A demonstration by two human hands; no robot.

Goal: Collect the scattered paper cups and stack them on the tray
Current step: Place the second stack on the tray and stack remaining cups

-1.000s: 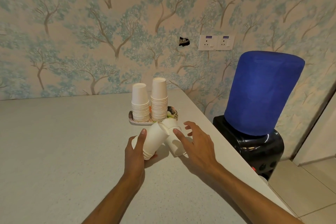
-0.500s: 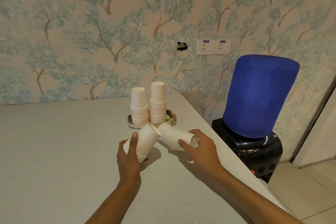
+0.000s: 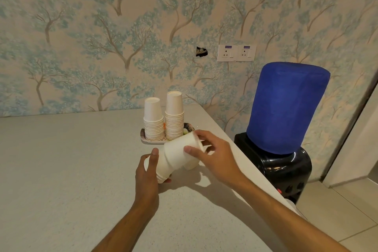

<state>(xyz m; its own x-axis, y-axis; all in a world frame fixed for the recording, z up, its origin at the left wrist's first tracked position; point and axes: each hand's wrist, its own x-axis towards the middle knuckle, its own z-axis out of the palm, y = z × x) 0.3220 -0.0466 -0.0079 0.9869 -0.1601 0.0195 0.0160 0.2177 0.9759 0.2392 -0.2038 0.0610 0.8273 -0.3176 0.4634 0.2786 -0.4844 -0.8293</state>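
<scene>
My left hand (image 3: 147,172) grips a small nested stack of white paper cups (image 3: 161,166), tilted with its closed end up to the right. My right hand (image 3: 212,154) holds another white paper cup (image 3: 176,149) fitted over the top of that stack. One more cup (image 3: 190,164) lies on the table just under my right hand. Behind them a small patterned tray (image 3: 144,138) carries two upside-down cup stacks, a shorter left stack (image 3: 153,121) and a taller right stack (image 3: 174,115).
The pale table (image 3: 71,170) runs to a right edge close beside my right arm. Past that edge stands a black water dispenser (image 3: 276,168) with a blue-covered bottle (image 3: 286,106). A wallpapered wall with sockets (image 3: 236,53) closes off the back.
My right hand lifted a cup off the table and brought it left onto the top of the stack in my left hand. The left hand stayed almost in place.
</scene>
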